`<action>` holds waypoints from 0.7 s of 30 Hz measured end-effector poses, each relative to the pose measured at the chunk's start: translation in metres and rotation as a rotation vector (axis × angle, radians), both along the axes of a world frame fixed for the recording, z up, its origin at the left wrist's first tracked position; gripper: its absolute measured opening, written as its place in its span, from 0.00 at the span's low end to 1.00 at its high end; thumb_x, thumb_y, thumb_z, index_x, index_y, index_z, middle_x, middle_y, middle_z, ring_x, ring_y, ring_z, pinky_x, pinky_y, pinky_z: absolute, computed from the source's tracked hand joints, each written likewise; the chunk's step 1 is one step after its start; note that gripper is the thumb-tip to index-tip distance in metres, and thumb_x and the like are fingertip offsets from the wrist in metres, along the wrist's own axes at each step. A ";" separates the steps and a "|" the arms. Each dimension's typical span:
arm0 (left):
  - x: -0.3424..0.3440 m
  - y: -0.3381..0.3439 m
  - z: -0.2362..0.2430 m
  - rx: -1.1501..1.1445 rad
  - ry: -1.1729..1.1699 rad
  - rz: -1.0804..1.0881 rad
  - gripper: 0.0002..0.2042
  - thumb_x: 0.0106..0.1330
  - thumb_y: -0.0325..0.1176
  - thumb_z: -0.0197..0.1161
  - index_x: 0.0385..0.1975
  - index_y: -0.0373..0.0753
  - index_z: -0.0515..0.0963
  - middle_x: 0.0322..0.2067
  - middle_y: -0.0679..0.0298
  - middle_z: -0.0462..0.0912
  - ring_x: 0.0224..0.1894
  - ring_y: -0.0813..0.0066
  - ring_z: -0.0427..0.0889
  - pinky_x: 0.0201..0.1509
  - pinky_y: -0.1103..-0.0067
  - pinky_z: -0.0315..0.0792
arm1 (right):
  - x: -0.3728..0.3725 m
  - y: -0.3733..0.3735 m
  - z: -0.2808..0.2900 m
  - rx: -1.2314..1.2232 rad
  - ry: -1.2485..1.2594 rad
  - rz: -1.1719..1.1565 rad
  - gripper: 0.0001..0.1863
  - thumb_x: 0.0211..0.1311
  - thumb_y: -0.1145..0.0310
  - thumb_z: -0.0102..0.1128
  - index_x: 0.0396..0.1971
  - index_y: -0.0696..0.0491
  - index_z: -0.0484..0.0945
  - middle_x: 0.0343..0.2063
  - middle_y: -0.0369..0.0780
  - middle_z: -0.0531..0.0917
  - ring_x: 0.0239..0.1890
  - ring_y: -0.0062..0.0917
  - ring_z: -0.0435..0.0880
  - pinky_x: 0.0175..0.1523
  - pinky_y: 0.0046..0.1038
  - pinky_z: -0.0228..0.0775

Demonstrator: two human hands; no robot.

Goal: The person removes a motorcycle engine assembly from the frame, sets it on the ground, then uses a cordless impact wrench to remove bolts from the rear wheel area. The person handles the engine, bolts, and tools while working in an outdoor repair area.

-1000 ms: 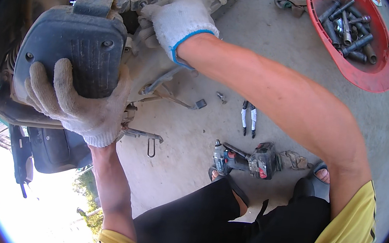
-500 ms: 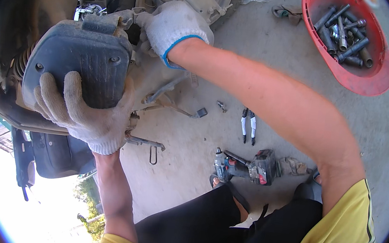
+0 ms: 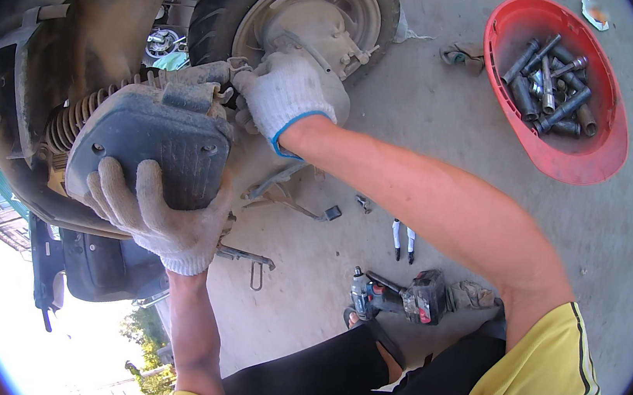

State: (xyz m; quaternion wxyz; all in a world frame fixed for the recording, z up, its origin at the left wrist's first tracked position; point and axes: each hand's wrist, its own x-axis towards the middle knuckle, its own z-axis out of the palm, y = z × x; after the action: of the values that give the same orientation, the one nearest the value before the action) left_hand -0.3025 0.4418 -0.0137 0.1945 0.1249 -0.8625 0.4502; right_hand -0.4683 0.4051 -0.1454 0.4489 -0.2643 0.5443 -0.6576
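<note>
A dusty black air filter box (image 3: 175,135) hangs beside the scooter's rear wheel (image 3: 314,10). My left hand (image 3: 158,215), in a white knit glove, grips its lower part, fingers spread over the cover and the palm at the lower right edge. At the box's upper right, my gloved right hand (image 3: 285,92) has its fingers bent around the joint by a metal clamp (image 3: 239,66). What lies inside those fingers is hidden. A coil spring (image 3: 75,119) shows behind the box on its left.
A red hard hat (image 3: 582,165) full of sockets (image 3: 565,109) lies upturned at the far right. On the concrete floor are a cordless impact driver (image 3: 399,297), white-handled pliers (image 3: 403,240) and a small metal part (image 3: 363,203). A stand (image 3: 247,256) juts out below the box.
The view has shifted, so the scooter, box and both hands appear lower and farther right. More of the wheel and spring shows. Both hands keep their places on the scooter parts.
</note>
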 end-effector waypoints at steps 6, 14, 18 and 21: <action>0.000 0.004 0.002 0.037 -0.001 0.005 0.53 0.43 0.41 0.87 0.73 0.52 0.62 0.75 0.52 0.60 0.78 0.37 0.56 0.78 0.38 0.55 | 0.009 0.002 0.002 -0.013 0.275 -0.057 0.23 0.68 0.56 0.60 0.49 0.61 0.83 0.49 0.59 0.86 0.50 0.52 0.87 0.55 0.46 0.80; -0.001 0.003 0.001 0.031 -0.014 0.009 0.54 0.43 0.43 0.87 0.73 0.53 0.62 0.75 0.52 0.60 0.78 0.37 0.56 0.78 0.37 0.54 | 0.019 -0.012 -0.010 -0.085 -0.617 0.030 0.26 0.63 0.51 0.68 0.45 0.61 0.84 0.45 0.59 0.87 0.50 0.48 0.88 0.54 0.43 0.81; 0.001 -0.003 0.000 0.035 -0.017 -0.018 0.54 0.43 0.44 0.88 0.74 0.53 0.62 0.75 0.52 0.60 0.79 0.37 0.56 0.79 0.37 0.53 | 0.019 -0.014 -0.011 -0.087 -0.314 -0.022 0.26 0.63 0.52 0.68 0.44 0.63 0.83 0.43 0.59 0.87 0.50 0.50 0.88 0.55 0.45 0.80; 0.000 -0.002 -0.001 0.037 -0.003 -0.021 0.55 0.42 0.44 0.88 0.74 0.53 0.62 0.75 0.51 0.61 0.78 0.37 0.56 0.79 0.37 0.53 | 0.015 -0.011 -0.005 -0.087 -0.264 -0.023 0.22 0.66 0.57 0.64 0.43 0.64 0.84 0.42 0.59 0.87 0.49 0.50 0.88 0.55 0.46 0.80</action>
State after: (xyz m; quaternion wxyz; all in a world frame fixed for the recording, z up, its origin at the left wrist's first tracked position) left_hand -0.3024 0.4396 -0.0148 0.1955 0.1185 -0.8722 0.4323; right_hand -0.4534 0.3938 -0.1504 0.4970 -0.1882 0.4543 -0.7149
